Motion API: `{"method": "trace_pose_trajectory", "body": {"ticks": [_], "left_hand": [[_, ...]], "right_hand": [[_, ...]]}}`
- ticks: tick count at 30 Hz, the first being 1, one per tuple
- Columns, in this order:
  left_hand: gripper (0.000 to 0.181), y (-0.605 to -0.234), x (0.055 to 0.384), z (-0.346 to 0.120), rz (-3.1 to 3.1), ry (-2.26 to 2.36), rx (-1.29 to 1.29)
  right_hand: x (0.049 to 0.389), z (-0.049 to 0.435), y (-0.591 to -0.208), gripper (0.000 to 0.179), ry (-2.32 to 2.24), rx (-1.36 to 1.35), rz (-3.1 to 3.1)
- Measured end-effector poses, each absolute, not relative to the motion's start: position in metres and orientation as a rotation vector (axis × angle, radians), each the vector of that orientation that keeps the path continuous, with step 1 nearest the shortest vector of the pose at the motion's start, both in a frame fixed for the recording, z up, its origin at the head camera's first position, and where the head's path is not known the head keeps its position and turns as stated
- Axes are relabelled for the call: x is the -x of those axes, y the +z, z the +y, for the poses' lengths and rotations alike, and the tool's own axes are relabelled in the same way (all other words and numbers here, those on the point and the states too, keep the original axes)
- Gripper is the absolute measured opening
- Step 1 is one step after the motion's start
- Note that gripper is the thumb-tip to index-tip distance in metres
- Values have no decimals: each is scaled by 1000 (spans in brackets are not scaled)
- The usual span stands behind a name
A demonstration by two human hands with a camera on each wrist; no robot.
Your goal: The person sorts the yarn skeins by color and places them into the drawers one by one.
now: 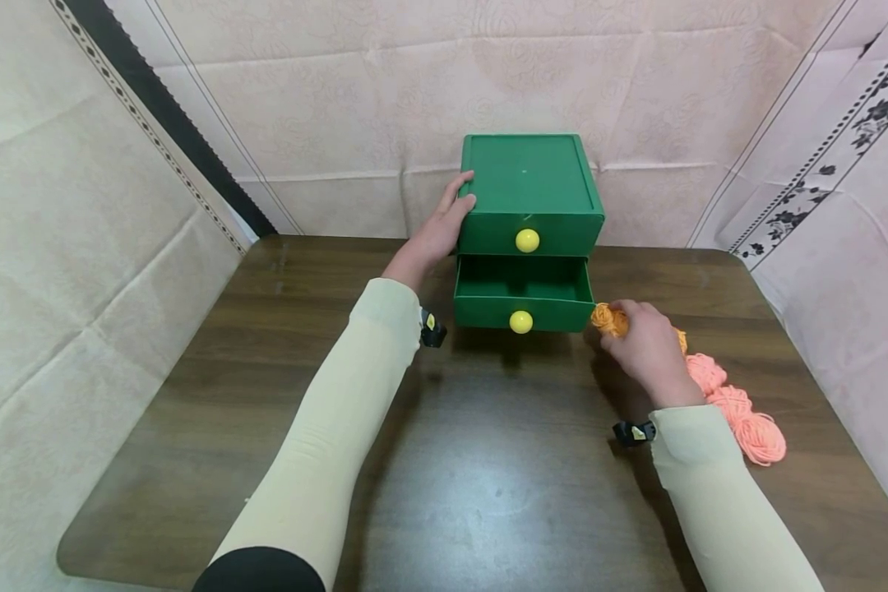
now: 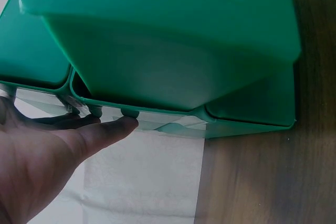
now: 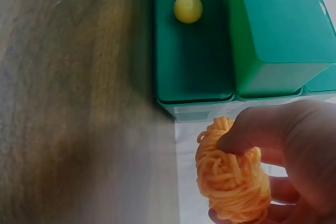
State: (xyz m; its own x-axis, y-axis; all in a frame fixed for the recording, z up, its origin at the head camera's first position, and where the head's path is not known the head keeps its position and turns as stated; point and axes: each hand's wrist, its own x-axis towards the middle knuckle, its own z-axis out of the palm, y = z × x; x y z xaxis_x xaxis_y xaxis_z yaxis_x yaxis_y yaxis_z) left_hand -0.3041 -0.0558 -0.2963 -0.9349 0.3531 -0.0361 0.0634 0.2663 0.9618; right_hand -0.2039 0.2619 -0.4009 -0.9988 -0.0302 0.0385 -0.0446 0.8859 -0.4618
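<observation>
A green drawer cabinet [image 1: 531,174] with yellow knobs stands at the back of the table. Its middle drawer [image 1: 488,308] is pulled out and shows a bare inside in the head view. My left hand [image 1: 441,226] lies against the cabinet's left side with extended fingers, thumb near the front edge. Low beside the right side of the drawer, my right hand [image 1: 647,345] grips an orange yarn ball [image 3: 231,177] between thumb and fingers. Part of that hand covers the yarn in the head view. A bit of orange yarn [image 1: 682,340] also shows past its far side.
Several pink yarn balls [image 1: 760,438] lie in a row on the table's right side, close to my right forearm. A lower drawer with a yellow knob [image 3: 188,8] is closed. Light patterned cloth [image 1: 340,99] hangs behind the wooden table [image 1: 444,493].
</observation>
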Motion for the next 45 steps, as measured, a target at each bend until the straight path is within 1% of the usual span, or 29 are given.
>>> {"method": "trace_pose_trajectory", "body": {"ticks": [16,33,45], "left_hand": [[53,-294,302,-56,2297,1712,-399],[53,-294,302,-55,2296,1712,-397],[53,-295,303,-56,2296,1713,-397]], "right_hand": [[196,257,-382,48,738,-119,-2895],[189,248,-365,43,792,-112,-2686],[186,243,-359,40,834,-157,-2545]]}}
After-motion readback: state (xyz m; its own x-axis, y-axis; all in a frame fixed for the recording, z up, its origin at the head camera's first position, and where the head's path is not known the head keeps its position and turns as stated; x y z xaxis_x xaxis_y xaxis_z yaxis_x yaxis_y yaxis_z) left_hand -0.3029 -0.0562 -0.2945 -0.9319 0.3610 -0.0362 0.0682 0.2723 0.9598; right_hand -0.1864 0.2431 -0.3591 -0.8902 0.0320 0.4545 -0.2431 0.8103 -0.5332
